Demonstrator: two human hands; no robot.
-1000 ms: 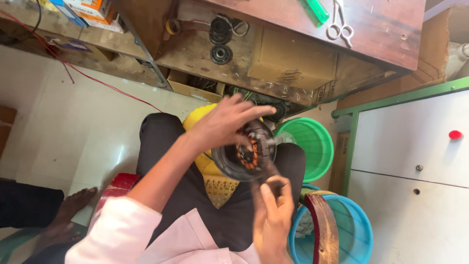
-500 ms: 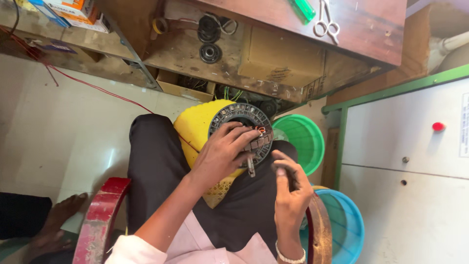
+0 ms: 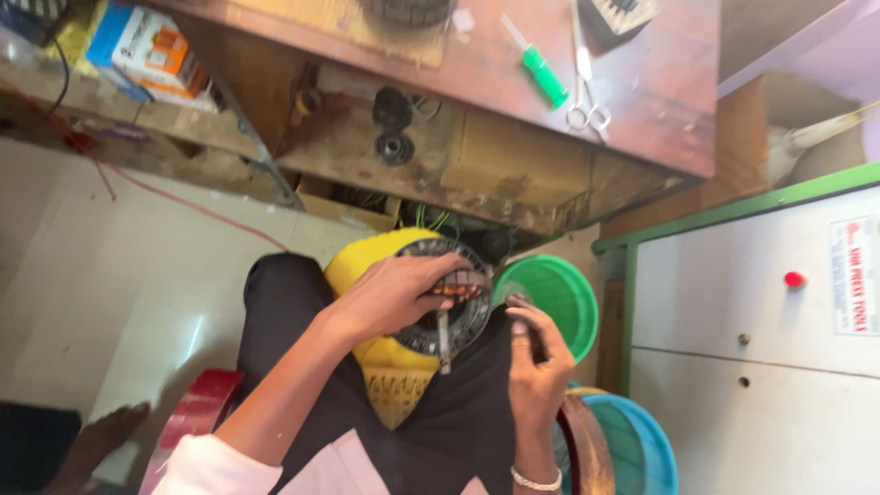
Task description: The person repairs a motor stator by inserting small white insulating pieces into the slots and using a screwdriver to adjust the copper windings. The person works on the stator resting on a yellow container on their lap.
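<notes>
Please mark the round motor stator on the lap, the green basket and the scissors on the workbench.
motor stator point(image 3: 423, 332), head view: on its dark ring, lower left part.
green basket point(image 3: 561, 295), head view: on its inner mesh wall.
scissors point(image 3: 587, 90), head view: on the blades, just above the handle loops.

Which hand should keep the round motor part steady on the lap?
Probably the left hand: it already lies over the round motor part, gripping its top. The right hand sits beside the part's edge, pinching something too small to tell.
</notes>
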